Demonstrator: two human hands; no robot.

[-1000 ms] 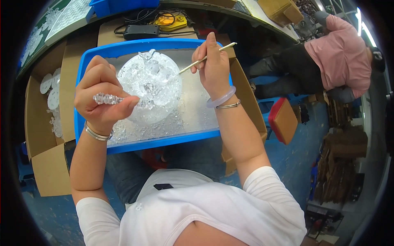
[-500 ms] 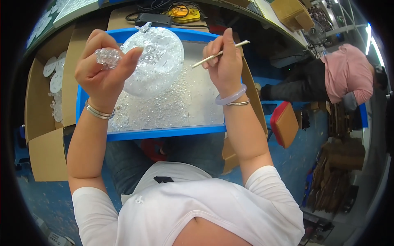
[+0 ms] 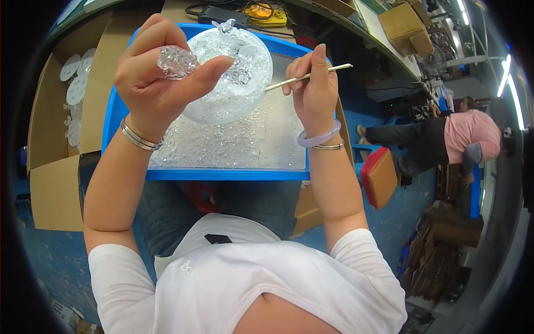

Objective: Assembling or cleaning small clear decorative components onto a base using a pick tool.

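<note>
My left hand [image 3: 156, 75], fingers curled and thumb stretched out, holds a clear, lumpy faceted ornament [image 3: 177, 62]. Just beyond the thumb is a round whitish disc [image 3: 222, 108] with clear shiny pieces on its face and a small clear figure [image 3: 224, 25] at its far edge. Whether the disc rests on something or is held is unclear. My right hand [image 3: 313, 83] pinches a thin pale stick [image 3: 311, 77], its left tip close to the disc's right edge. Underneath lies a blue-rimmed tray [image 3: 222, 175] strewn with tiny clear beads [image 3: 214, 146].
On the left, an open cardboard box [image 3: 47, 119] contains several white discs [image 3: 78, 89]. A black adapter [image 3: 222, 15] and a yellow device [image 3: 267, 14] lie past the tray. A red-and-tan stool [image 3: 379, 178] and a person in pink [image 3: 473, 133] are at the right.
The view has shifted a little. My left hand and the ornament appear farther right and larger, and the disc also appears farther right. Both hands keep their grips; the other person has shifted.
</note>
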